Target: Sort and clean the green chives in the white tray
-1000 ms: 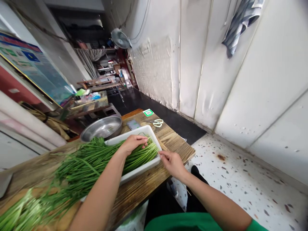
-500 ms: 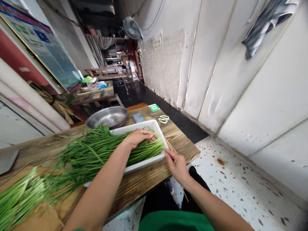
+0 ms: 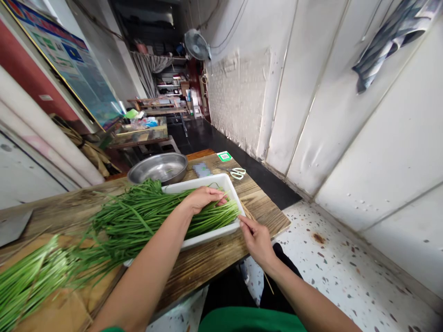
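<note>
Long green chives lie in a heap, their pale stalk ends inside a white plastic tray and their leaves spilling out to the left. My left hand is over the stalk ends, its fingers curled together; what they pinch, if anything, is too small to make out. Just outside the tray's near right corner, my right hand pinches a thin dry straw. The straw's tail hangs below this hand, past the table edge. More straws lie on the table beside the tray.
A steel basin stands behind the tray, with green-handled scissors and a QR card to its right. Another pile of chives lies on brown board at left, near a metal blade. The wooden table ends at right.
The view has shifted slightly, so the scene sits a little further right. Both hands keep nearly the same pose and place at the tray.
</note>
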Demonstrator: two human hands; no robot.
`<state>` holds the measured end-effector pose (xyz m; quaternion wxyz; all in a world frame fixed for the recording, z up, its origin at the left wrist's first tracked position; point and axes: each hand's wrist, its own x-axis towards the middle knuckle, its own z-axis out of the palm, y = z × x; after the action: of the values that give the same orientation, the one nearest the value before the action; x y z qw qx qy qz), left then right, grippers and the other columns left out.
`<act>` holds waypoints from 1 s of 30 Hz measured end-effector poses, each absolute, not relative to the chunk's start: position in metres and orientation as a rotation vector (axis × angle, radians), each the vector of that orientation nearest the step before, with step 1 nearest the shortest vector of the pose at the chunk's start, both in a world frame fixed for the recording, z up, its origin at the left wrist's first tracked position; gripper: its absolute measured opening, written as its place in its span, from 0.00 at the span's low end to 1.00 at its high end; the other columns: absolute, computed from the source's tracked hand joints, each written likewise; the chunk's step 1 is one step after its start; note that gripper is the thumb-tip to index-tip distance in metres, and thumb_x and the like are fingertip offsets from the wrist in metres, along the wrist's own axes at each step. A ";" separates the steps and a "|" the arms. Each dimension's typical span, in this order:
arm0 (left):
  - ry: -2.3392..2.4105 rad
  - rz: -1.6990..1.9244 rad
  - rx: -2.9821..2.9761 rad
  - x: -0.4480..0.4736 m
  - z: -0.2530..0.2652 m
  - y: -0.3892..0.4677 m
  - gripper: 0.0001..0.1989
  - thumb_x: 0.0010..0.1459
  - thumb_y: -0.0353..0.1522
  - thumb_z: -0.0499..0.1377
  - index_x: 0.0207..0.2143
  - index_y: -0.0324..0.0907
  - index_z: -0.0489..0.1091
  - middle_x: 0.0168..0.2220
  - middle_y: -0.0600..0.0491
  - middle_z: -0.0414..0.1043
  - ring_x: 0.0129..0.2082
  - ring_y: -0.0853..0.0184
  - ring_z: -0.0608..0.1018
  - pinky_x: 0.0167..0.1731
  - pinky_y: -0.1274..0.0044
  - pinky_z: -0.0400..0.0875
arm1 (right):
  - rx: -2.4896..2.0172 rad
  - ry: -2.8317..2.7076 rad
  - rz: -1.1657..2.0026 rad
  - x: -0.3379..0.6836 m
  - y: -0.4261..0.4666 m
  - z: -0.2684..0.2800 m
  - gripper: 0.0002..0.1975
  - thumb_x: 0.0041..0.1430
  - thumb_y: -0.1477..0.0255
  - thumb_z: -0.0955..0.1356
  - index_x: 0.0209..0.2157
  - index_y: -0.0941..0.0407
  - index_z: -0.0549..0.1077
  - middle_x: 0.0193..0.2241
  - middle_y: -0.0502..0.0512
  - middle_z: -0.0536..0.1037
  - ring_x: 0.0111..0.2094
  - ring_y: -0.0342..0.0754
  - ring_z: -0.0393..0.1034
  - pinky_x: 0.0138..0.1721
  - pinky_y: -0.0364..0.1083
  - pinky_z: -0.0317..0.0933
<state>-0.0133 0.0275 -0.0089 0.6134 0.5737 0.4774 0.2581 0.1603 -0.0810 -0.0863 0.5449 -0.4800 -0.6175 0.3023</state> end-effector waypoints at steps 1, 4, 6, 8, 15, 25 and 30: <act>1.098 0.600 1.326 -0.013 -0.009 0.027 0.15 0.39 0.36 0.64 0.29 0.34 0.73 0.26 0.50 0.74 0.24 0.71 0.72 0.33 0.76 0.66 | -1.140 -1.463 0.720 0.160 -0.081 -0.086 0.14 0.54 0.71 0.61 0.42 0.56 0.72 0.39 0.55 0.75 0.40 0.49 0.70 0.43 0.48 0.64; 1.095 0.615 1.344 -0.013 -0.008 0.027 0.13 0.39 0.35 0.63 0.28 0.35 0.73 0.26 0.50 0.74 0.24 0.72 0.71 0.34 0.76 0.66 | -1.139 -1.457 0.723 0.160 -0.081 -0.087 0.14 0.54 0.71 0.61 0.42 0.55 0.72 0.38 0.55 0.75 0.40 0.49 0.70 0.43 0.48 0.64; 1.087 0.618 1.356 -0.013 -0.009 0.027 0.13 0.40 0.35 0.63 0.28 0.35 0.74 0.25 0.50 0.74 0.24 0.72 0.71 0.35 0.76 0.66 | -1.142 -1.456 0.727 0.160 -0.081 -0.086 0.15 0.54 0.71 0.61 0.42 0.55 0.72 0.38 0.55 0.75 0.39 0.49 0.70 0.43 0.48 0.64; 1.078 0.619 1.358 -0.013 -0.010 0.028 0.13 0.40 0.35 0.63 0.28 0.35 0.73 0.26 0.50 0.74 0.24 0.72 0.71 0.35 0.76 0.65 | -1.145 -1.458 0.734 0.160 -0.082 -0.086 0.15 0.55 0.71 0.61 0.43 0.55 0.72 0.38 0.55 0.75 0.40 0.49 0.70 0.42 0.48 0.64; 1.069 0.637 1.348 -0.014 -0.014 0.030 0.12 0.40 0.34 0.63 0.29 0.35 0.73 0.26 0.50 0.74 0.25 0.71 0.72 0.35 0.75 0.65 | -1.138 -1.464 0.722 0.160 -0.082 -0.085 0.15 0.55 0.71 0.61 0.43 0.55 0.72 0.39 0.55 0.75 0.40 0.50 0.70 0.43 0.48 0.64; 1.082 0.659 1.442 -0.013 -0.011 0.028 0.12 0.40 0.34 0.63 0.28 0.35 0.74 0.27 0.49 0.74 0.23 0.72 0.71 0.36 0.74 0.65 | -1.136 -1.457 0.719 0.158 -0.084 -0.083 0.14 0.55 0.71 0.61 0.42 0.55 0.72 0.38 0.55 0.75 0.39 0.49 0.70 0.42 0.48 0.64; 1.067 0.632 1.512 -0.014 -0.009 0.027 0.13 0.41 0.36 0.62 0.29 0.36 0.74 0.29 0.48 0.74 0.25 0.71 0.71 0.38 0.74 0.64 | -1.141 -1.450 0.710 0.157 -0.086 -0.081 0.14 0.55 0.71 0.60 0.42 0.55 0.72 0.38 0.54 0.76 0.39 0.49 0.71 0.41 0.47 0.64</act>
<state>-0.0144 0.0270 -0.0094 0.5591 0.6410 0.4524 0.2680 0.1570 -0.0862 -0.0809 0.5500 -0.4820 -0.6127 0.2998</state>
